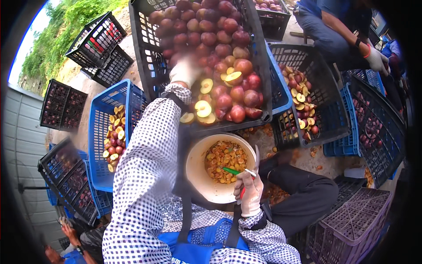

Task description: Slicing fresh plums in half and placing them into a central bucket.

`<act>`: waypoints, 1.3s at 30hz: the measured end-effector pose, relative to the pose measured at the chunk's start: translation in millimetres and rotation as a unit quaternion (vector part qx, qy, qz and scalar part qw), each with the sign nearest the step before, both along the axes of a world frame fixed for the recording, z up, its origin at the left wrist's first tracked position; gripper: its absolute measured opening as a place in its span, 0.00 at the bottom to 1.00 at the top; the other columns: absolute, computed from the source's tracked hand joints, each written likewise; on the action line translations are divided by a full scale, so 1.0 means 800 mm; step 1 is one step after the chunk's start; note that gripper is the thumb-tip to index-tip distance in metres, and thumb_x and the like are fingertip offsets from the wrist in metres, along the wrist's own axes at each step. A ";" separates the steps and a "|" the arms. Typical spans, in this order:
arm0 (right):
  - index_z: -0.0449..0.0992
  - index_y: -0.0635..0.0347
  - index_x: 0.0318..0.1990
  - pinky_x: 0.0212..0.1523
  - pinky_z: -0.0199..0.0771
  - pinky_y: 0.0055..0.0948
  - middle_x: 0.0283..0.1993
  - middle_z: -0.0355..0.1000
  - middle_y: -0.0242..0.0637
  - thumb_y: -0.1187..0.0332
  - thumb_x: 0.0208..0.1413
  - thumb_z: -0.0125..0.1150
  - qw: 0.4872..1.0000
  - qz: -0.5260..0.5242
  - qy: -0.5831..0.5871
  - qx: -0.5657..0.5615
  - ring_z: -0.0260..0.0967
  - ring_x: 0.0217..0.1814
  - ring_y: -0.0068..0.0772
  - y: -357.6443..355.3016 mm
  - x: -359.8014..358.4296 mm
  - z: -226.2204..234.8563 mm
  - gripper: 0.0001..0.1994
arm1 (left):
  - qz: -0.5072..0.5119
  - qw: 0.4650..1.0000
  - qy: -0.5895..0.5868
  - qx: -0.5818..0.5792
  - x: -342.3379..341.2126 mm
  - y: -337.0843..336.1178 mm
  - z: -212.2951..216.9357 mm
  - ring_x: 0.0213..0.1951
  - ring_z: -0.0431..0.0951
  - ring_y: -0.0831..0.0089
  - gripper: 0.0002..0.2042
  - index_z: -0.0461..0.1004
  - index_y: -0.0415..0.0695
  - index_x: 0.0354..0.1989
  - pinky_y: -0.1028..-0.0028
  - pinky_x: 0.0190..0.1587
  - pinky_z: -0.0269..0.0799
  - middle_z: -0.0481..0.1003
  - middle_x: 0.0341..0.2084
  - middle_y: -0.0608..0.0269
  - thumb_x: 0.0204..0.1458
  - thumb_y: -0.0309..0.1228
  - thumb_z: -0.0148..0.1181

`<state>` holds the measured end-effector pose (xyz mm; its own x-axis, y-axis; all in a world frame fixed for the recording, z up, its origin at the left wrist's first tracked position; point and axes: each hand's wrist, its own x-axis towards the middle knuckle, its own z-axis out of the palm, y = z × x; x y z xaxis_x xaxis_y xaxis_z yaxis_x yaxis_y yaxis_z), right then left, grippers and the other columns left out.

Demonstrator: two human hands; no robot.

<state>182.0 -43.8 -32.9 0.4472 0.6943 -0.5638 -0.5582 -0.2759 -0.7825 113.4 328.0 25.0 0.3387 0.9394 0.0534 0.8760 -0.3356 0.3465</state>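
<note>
My left hand (187, 71), in a pale glove, reaches into a black crate (145, 66) of whole dark red plums (206, 37). Motion smears its fingers, so whether it grips a plum cannot be told. Cut plum halves (203, 108) with yellow flesh lie near that wrist, on the whole fruit. Over the rim of a white bucket (195, 176), my gloved right hand (251, 191) is closed around a cutting tool (257, 159) with a pale metal blade and red and green parts. Brownish-orange plum stones (222, 160) cover the bucket's bottom.
Halved plums fill part of a blue crate (99, 127) at left and a black crate (314, 57) at right. Stacked crates (103, 46) stand far left, a purple crate (351, 215) near right. Co-workers sit at far right (334, 26) and lower left. Scraps litter the floor.
</note>
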 end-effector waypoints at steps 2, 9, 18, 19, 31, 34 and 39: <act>0.71 0.61 0.36 0.13 0.56 0.18 0.19 0.67 0.30 0.50 0.63 0.57 0.999 0.007 -0.008 -0.030 0.60 0.14 0.17 0.000 -0.002 -0.012 0.20 | -0.007 0.999 0.024 -0.043 0.003 0.018 -0.006 0.47 0.77 0.48 0.29 0.73 0.40 0.49 0.60 0.51 0.72 0.77 0.44 0.44 0.42 0.47 0.70; 0.73 0.59 0.37 0.18 0.60 0.17 0.25 0.68 0.27 0.66 0.63 0.54 0.996 0.090 -0.021 -0.009 0.64 0.20 0.16 0.002 -0.014 -0.016 0.06 | 0.050 0.997 -0.060 0.018 -0.018 0.053 -0.058 0.45 0.80 0.53 0.23 0.77 0.42 0.44 0.62 0.50 0.73 0.79 0.38 0.48 0.43 0.44 0.69; 0.75 0.60 0.41 0.13 0.52 0.15 0.20 0.66 0.25 0.62 0.61 0.60 0.999 -0.032 0.025 0.024 0.57 0.14 0.13 -0.003 -0.008 0.018 0.10 | 0.040 0.982 -0.182 0.034 -0.057 0.062 -0.100 0.49 0.78 0.55 0.23 0.75 0.44 0.51 0.62 0.52 0.72 0.78 0.46 0.48 0.48 0.41 0.66; 0.75 0.60 0.40 0.13 0.52 0.15 0.21 0.66 0.24 0.62 0.61 0.60 0.999 -0.033 0.021 0.026 0.57 0.15 0.12 -0.005 -0.010 0.017 0.10 | 0.007 0.988 -0.141 0.065 -0.053 0.061 -0.099 0.50 0.77 0.55 0.25 0.73 0.45 0.54 0.61 0.52 0.72 0.76 0.48 0.47 0.47 0.41 0.66; 0.72 0.61 0.45 0.18 0.60 0.19 0.28 0.72 0.31 0.58 0.62 0.55 0.993 0.090 -0.071 0.005 0.63 0.20 0.17 -0.003 -0.022 -0.021 0.14 | 0.013 0.764 -0.592 -0.257 -0.044 0.022 -0.043 0.41 0.79 0.66 0.15 0.75 0.43 0.47 0.64 0.41 0.76 0.78 0.39 0.58 0.58 0.38 0.48; 0.70 0.63 0.47 0.16 0.57 0.17 0.25 0.70 0.31 0.56 0.61 0.56 0.994 0.063 -0.079 0.030 0.60 0.17 0.15 0.004 -0.018 -0.001 0.18 | -0.100 0.547 -0.696 -0.454 -0.067 -0.040 -0.001 0.41 0.80 0.63 0.16 0.74 0.43 0.48 0.64 0.38 0.78 0.77 0.40 0.60 0.62 0.39 0.45; 0.71 0.61 0.47 0.16 0.62 0.17 0.25 0.69 0.30 0.45 0.64 0.53 0.989 0.026 -0.037 0.141 0.65 0.19 0.17 -0.005 -0.008 0.036 0.24 | -0.021 0.595 -0.678 -0.432 -0.085 -0.167 0.015 0.25 0.72 0.77 0.21 0.69 0.46 0.51 0.79 0.25 0.68 0.73 0.33 0.64 0.62 0.51 0.50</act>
<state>175.8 -48.1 -3.9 0.4395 0.8424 -0.3117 -0.4876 -0.0677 -0.8705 45.4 194.4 37.3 0.5578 0.8072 -0.1929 -0.4072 0.4686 0.7840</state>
